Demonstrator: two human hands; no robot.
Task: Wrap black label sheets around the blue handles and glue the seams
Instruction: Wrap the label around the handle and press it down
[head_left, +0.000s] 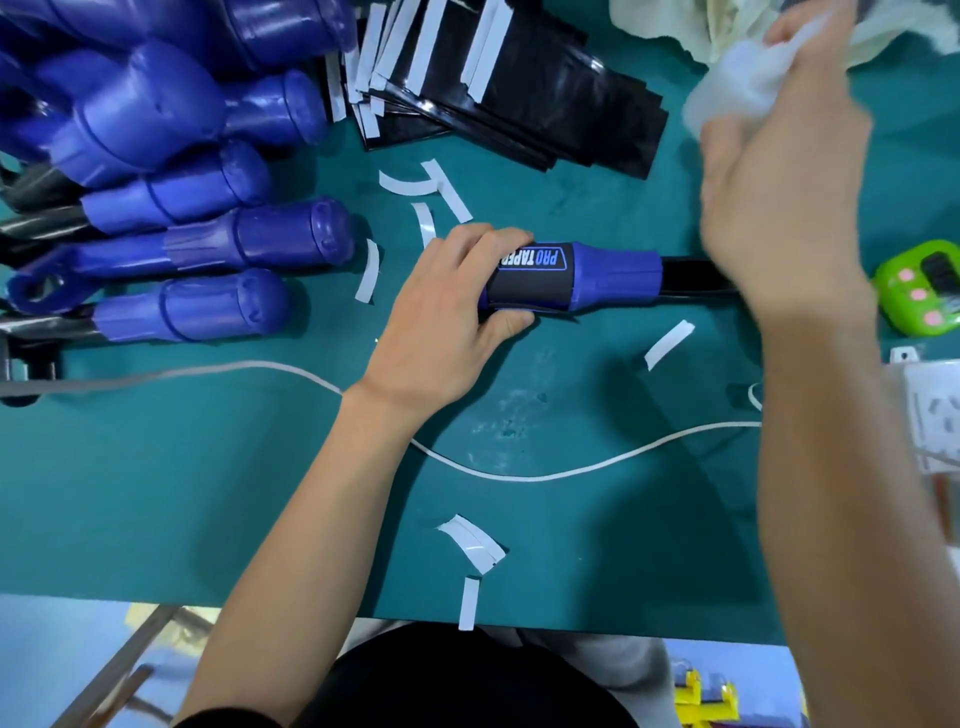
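The blue handle (613, 280), wrapped in a black label (530, 283), lies along the counter (208, 467) with its butt pointing left, gripped by the left hand (441, 322). The blurred right hand (779, 208) clutches a white rag (737, 98).

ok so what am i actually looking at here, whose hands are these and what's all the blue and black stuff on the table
There is no machine here: a person works with two bare hands, and the single picture comes from a camera worn on their head, looking down. The left hand grips a blue handle on the green table, its fingers curled over the black label wrapped round it. The right hand is raised and blurred; it seems to clutch a white wad. At the left lies a pile of bare handles, at the top a stack of black label sheets. White strips, a white cable and a green timer also lie about.
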